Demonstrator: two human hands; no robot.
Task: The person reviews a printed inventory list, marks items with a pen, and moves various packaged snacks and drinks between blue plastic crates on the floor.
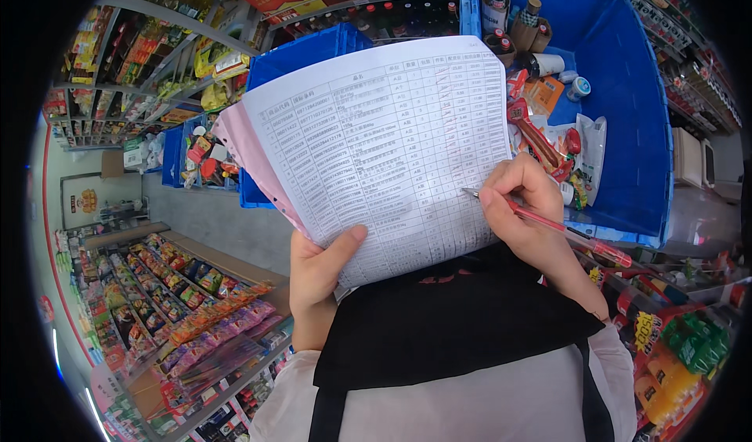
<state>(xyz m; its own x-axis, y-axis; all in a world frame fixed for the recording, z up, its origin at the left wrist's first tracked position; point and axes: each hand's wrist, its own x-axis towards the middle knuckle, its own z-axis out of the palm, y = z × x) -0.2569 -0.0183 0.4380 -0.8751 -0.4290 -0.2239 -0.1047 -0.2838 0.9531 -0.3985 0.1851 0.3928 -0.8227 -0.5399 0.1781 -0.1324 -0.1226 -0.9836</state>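
My left hand grips the lower left edge of a stack of printed table sheets, its thumb on top. A pink sheet shows beneath the white one. Between the thumb and fingers of my right hand is a red pen, its tip at the printed rows near the right edge. Red marks run down one column of the page. Just behind the papers, a large blue plastic crate holds bottles, a white-labelled cup, a small round tub and packaged sausages. The fingers under the sheets are hidden.
Another blue crate stands partly behind the papers, and a further one sits at the left beside mixed goods. Snack packets fill a low display rack at lower left. Stocked shelves line the top and right; packs of orange drink bottles are at lower right.
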